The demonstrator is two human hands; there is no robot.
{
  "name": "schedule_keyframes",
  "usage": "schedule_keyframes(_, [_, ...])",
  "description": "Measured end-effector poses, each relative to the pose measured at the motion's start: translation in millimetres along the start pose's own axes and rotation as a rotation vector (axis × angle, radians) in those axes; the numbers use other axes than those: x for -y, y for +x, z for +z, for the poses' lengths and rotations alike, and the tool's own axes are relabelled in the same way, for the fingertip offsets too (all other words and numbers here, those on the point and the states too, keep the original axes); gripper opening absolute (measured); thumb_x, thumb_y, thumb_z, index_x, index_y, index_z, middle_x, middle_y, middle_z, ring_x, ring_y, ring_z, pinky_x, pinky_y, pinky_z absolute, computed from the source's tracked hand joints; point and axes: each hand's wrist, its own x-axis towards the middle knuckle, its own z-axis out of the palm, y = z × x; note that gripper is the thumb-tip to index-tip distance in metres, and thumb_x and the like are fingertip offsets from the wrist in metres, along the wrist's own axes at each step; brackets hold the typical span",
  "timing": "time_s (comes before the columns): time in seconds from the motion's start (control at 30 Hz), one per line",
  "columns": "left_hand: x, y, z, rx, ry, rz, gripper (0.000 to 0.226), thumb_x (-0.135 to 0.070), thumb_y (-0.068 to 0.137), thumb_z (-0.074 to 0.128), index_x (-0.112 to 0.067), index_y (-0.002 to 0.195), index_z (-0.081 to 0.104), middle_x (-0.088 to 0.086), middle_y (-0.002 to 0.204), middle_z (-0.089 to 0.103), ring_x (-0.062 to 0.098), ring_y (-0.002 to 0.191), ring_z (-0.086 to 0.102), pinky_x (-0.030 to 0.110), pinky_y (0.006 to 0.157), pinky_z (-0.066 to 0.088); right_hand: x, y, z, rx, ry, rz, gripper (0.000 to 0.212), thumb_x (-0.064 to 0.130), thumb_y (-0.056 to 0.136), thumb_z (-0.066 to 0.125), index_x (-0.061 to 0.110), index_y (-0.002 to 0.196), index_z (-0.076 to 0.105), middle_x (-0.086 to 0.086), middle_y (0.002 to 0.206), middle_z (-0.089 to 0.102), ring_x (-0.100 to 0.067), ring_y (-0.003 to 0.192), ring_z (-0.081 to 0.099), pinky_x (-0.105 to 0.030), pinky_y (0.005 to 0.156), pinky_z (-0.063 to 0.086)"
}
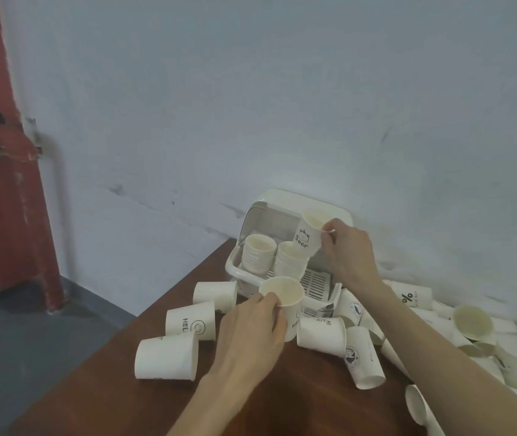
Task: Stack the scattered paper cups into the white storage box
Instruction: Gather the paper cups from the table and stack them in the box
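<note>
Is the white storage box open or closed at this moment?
Open. The lid is raised at the back of the white storage box, and two cup stacks stand visible inside it.

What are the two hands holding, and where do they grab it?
Each holds a paper cup by its rim. The right hand pinches the Bear cup above the white box; the left hand grips another cup.

Brown table [100, 388], white wall [251, 89], red door [5, 199]
</note>
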Motion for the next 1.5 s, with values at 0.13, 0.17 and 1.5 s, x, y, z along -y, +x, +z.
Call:
schedule_keyframes(0.13, [6, 10, 6, -0.049, -0.024, -0.014, 0.018, -0.037, 0.097, 0.037, -0.026, 0.088, 0.048, -0.008, 0.085, 0.055, 0.017, 0.078, 0.056, 0.035, 0.066, 0.045, 4, 10, 22, -0.026, -0.023, -0.049, 0.020, 0.016, 0.093, 0.046, 0.011, 0.103, 0.063, -0.007, 0.084, 0.070, -0.029, 0.087, 0.056, -0.036, 0.074, 0.041])
schedule_keyframes(0.17, [8, 14, 7, -0.061, -0.031, -0.019, 0.017, -0.037, 0.097, 0.037, -0.027, 0.089, 0.049, -0.009, 0.086, 0.055, 0.016, 0.078, 0.056, 0.035, 0.066, 0.046, 4, 10, 27, -0.035, -0.020, -0.063, 0.020, 0.016, 0.092, 0.047, 0.010, 0.102, 0.063, -0.007, 0.082, 0.070, -0.029, 0.086, 0.056, -0.038, 0.076, 0.044])
schedule_keyframes(1.5, [53, 149, -2, -0.358, -0.063, -0.066, 0.019, -0.025, 0.096, 0.045, -0.017, 0.092, 0.062, 0.000, 0.079, 0.061, 0.021, 0.072, 0.053, 0.030, 0.065, 0.040, -18, -13, 94, -0.068, 0.016, -0.020, 0.023, 0.015, 0.094, 0.053, 0.018, 0.107, 0.072, -0.009, 0.092, 0.069, -0.034, 0.091, 0.054, -0.039, 0.076, 0.042])
